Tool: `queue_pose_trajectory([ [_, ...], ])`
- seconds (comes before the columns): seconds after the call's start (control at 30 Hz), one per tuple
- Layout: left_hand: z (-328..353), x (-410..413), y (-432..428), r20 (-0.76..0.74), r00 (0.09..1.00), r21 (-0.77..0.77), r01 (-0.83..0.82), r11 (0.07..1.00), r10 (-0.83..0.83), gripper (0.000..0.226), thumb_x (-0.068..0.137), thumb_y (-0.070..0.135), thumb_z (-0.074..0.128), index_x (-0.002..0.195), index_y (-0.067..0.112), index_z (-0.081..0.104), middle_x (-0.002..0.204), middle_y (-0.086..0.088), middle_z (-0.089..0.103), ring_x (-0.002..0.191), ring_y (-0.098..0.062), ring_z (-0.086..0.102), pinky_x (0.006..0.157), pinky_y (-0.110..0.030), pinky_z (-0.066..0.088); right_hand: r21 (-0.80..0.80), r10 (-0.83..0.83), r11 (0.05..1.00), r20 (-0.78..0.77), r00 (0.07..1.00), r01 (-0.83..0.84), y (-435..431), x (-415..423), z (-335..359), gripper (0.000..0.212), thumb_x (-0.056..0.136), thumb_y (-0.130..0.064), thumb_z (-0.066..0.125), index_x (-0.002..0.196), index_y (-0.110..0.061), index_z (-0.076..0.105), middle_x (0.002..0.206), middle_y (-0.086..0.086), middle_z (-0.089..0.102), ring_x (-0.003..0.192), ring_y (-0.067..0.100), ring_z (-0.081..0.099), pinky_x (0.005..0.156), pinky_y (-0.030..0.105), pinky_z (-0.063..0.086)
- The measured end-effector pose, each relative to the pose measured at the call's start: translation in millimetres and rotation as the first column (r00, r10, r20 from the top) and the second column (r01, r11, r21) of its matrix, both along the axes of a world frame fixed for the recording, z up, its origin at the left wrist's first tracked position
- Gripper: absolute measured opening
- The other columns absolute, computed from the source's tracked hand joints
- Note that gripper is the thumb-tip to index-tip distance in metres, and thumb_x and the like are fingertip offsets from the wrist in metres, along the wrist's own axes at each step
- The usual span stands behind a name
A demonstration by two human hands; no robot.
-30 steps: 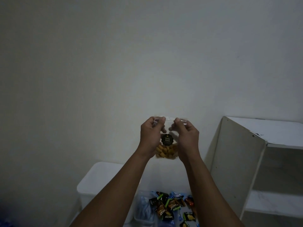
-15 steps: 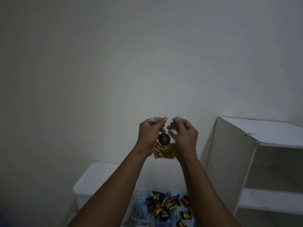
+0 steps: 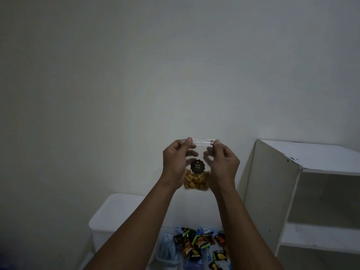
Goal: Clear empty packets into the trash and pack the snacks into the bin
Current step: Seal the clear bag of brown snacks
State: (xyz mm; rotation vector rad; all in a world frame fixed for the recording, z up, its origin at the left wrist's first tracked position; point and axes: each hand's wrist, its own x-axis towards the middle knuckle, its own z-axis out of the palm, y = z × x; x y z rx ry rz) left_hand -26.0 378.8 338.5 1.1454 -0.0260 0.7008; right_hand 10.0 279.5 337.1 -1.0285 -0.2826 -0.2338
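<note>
Both hands are raised in front of a pale wall, sharing one clear snack bag.

- Left hand is pinching the bag's top left corner, thumb against curled fingertips.
- Right hand is pinching the top right corner the same way. The bag's top edge is stretching flat between the two pinches.
- The bag is hanging upright between the palms. Its round black label is sitting just below the pinches, and golden-brown pieces are gathering at the bottom, level with the wrists.
- Well below the grip, between the forearms, a heap of small snack packets is lying loose.
- Just left of that heap, a clear tub is holding something blue; what it is, I cannot tell.
- Below and left of the grip, a white box with a flat top is standing.
- Right of the right hand, well apart from it, a white shelf unit is standing against the wall.
</note>
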Motion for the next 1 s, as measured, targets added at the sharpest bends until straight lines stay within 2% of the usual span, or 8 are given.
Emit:
queue_pose_trajectory([
  [0.1,-0.3,-1.3,-0.3,-0.007,1.000,0.061,-0.004,0.998,0.005,0.016,0.098,0.022,0.059,0.088,0.012,0.065,0.082,-0.002,0.066,0.073,-0.017,0.063,0.067,-0.031,0.054,-0.122,0.114,0.987,0.033,0.993,-0.109,-6.7,-2.9,-0.9,0.021,0.092,-0.024,0.068,0.093,-0.004,0.073,0.073,0.003,0.069,0.070,0.012,0.066,0.076,0.033,0.060],
  [0.2,-1.7,-1.6,-6.7,0.002,1.000,0.104,-0.014,0.995,0.014,0.015,0.097,0.021,0.061,0.087,0.011,0.068,0.079,-0.003,0.067,0.072,-0.017,0.064,0.067,-0.031,0.054,-0.194,0.114,0.976,0.052,0.992,-0.102,-9.2,-6.7,0.4,0.006,0.090,-0.019,0.071,0.087,-0.015,0.074,0.068,-0.001,0.070,0.069,0.010,0.066,0.075,0.035,0.056],
  [0.4,-2.7,-3.1,-15.2,0.047,0.999,0.042,0.012,0.999,-0.014,0.018,0.096,0.021,0.062,0.089,0.007,0.068,0.081,-0.008,0.069,0.075,-0.022,0.068,0.072,-0.033,0.057,-0.132,0.092,0.987,0.036,0.995,-0.087,-16.6,-7.1,1.3,0.005,0.090,-0.018,0.071,0.087,-0.016,0.074,0.069,0.000,0.069,0.068,0.010,0.065,0.075,0.035,0.053],
  [0.57,1.9,-3.0,-18.1,0.041,0.999,0.098,-0.019,0.995,0.015,0.017,0.098,0.020,0.060,0.086,0.009,0.066,0.076,-0.004,0.065,0.071,-0.018,0.066,0.071,-0.035,0.057,-0.136,0.242,0.961,0.003,0.970,-0.239,-26.3,-10.0,2.6,0.012,0.083,-0.019,0.077,0.092,-0.013,0.078,0.075,-0.001,0.070,0.075,0.015,0.059,0.076,0.036,0.050],
  [0.77,-0.7,-4.9,-21.5,0.047,0.998,0.113,0.023,0.993,-0.029,0.011,0.093,0.017,0.066,0.086,0.011,0.071,0.076,-0.008,0.067,0.074,-0.022,0.066,0.071,-0.033,0.056,-0.188,0.128,0.975,0.023,0.992,-0.121,-27.2,-8.2,6.5,0.005,0.085,-0.016,0.075,0.088,-0.013,0.078,0.068,-0.006,0.070,0.073,0.012,0.061,0.075,0.035,0.049],
  [0.9,1.7,-2.7,-20.9,0.019,0.999,0.167,-0.037,0.985,0.034,0.013,0.096,0.018,0.063,0.087,0.011,0.070,0.074,-0.005,0.066,0.072,-0.016,0.064,0.070,-0.032,0.056,-0.231,0.114,0.968,0.058,0.992,-0.098,-24.1,-9.1,4.2,0.011,0.087,-0.020,0.073,0.091,-0.011,0.077,0.067,-0.008,0.069,0.067,0.007,0.060,0.068,0.030,0.049],
  [1.0,1.7,-1.4,-19.4,0.023,0.998,0.130,-0.058,0.990,0.055,0.015,0.096,0.018,0.062,0.085,0.010,0.068,0.071,-0.005,0.063,0.071,-0.015,0.062,0.068,-0.030,0.055,-0.163,0.101,0.982,0.038,0.994,-0.093,-21.8,-8.3,3.8,0.008,0.089,-0.022,0.072,0.086,-0.016,0.077,0.067,-0.008,0.068,0.071,0.008,0.062,0.072,0.033,0.053],
])
